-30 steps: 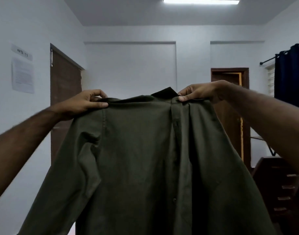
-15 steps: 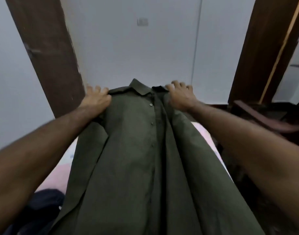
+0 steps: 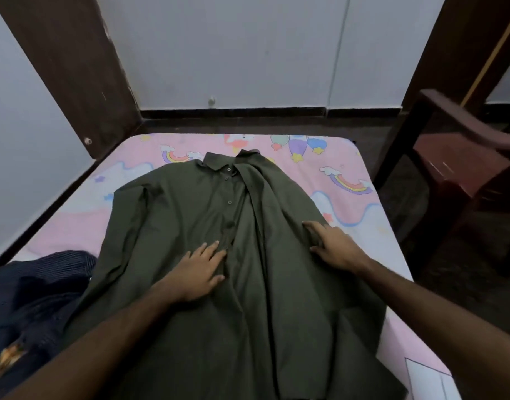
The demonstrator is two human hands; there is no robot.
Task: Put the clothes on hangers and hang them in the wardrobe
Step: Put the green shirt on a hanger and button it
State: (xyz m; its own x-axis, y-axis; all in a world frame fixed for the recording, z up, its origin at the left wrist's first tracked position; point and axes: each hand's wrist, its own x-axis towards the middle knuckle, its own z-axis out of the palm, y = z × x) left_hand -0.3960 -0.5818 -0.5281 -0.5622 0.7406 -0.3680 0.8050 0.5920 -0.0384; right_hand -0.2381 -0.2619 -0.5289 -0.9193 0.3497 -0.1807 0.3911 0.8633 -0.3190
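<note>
Fingers [image 3: 211, 249] flat on green shirt [image 3: 172, 215]

Shirt [image 3: 190, 203] matt olive cloth; bedsheet [image 3: 349, 157] smooth printed cloth; chair [image 3: 461, 157] glossy wood

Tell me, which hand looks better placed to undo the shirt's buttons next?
Probably the left hand: it lies flat on the green shirt right beside the button strip, fingers pointing toward it. The right hand rests further out on the shirt's right side.
</note>
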